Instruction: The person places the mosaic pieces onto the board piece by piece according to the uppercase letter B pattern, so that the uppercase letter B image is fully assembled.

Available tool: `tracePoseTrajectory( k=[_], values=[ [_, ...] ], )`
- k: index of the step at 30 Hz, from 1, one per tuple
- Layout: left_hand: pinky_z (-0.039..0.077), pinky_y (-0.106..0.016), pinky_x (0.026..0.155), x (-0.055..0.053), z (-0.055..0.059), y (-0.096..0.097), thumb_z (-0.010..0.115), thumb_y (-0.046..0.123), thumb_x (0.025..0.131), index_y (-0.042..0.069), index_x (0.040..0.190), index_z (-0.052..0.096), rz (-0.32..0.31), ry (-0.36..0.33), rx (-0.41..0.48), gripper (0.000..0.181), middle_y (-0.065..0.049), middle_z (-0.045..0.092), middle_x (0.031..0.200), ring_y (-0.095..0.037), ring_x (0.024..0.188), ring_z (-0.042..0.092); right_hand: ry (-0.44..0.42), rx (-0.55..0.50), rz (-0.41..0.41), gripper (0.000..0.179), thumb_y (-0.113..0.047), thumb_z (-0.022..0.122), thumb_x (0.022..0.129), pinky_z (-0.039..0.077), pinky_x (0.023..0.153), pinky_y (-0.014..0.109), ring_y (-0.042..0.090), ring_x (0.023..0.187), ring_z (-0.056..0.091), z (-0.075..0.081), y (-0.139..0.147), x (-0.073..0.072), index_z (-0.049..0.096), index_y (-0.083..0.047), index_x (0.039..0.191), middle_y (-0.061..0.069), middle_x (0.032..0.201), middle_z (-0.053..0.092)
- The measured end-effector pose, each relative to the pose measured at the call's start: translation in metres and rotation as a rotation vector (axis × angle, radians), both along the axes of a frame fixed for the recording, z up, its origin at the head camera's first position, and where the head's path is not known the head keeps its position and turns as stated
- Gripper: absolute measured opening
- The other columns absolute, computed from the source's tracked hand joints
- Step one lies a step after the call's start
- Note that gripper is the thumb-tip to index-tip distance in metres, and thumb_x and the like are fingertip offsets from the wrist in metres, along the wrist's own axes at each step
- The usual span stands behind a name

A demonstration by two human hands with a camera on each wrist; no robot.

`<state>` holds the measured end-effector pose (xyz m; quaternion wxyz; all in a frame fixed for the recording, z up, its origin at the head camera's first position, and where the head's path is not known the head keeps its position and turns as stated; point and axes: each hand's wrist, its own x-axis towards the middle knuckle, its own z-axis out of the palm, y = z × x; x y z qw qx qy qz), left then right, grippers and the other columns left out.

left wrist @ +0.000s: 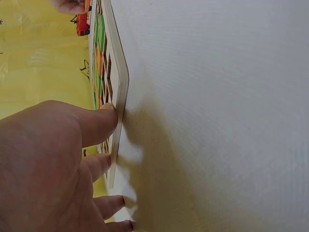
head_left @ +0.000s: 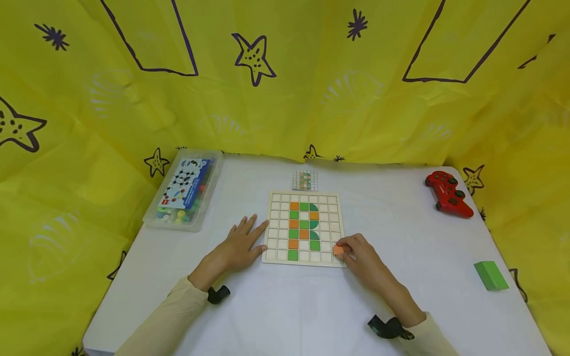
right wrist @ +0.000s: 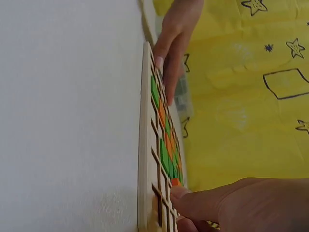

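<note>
A wooden grid board lies on the white table, with orange and green tiles set in its cells in an R-like pattern. My right hand pinches an orange tile over the board's lower right corner; that tile also shows in the right wrist view. On the left side, my left hand has its fingers spread, thumb and a fingertip touching the board's edge. Behind the board lies a small card printed with a similar pattern.
A clear plastic case of colored pieces lies at the back left. At the right are a red game controller and a green block. A yellow patterned curtain hangs around the table.
</note>
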<state>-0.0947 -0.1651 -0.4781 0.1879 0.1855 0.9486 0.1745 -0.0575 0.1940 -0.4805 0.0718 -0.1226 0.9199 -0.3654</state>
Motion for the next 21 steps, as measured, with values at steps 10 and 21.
tracePoseTrajectory(
  k=[10, 21],
  values=[
    [0.012, -0.067, 0.128, 0.001, -0.001, -0.001, 0.048, 0.046, 0.111, 0.021, 0.171, 0.022, -0.003, -0.002, -0.003, 0.07, -0.02, 0.009, 0.177, -0.045, 0.163, 0.004, 0.078, -0.007, 0.108, 0.019, -0.001, 0.077, 0.095, 0.055, 0.086, 0.028, 0.014, 0.097, 0.06, -0.01, -0.058, 0.001, 0.071, -0.009, 0.11, -0.002, 0.104, 0.058],
    [0.012, -0.067, 0.128, 0.0, 0.0, -0.001, 0.049, 0.045, 0.111, 0.02, 0.17, 0.023, -0.003, 0.007, 0.007, 0.069, -0.021, 0.01, 0.176, -0.046, 0.162, 0.006, 0.205, -0.012, 0.186, 0.017, 0.006, 0.077, 0.092, 0.059, 0.088, 0.028, 0.019, 0.102, 0.067, -0.016, -0.071, 0.006, 0.074, -0.007, 0.103, 0.0, 0.107, 0.067]
  ],
)
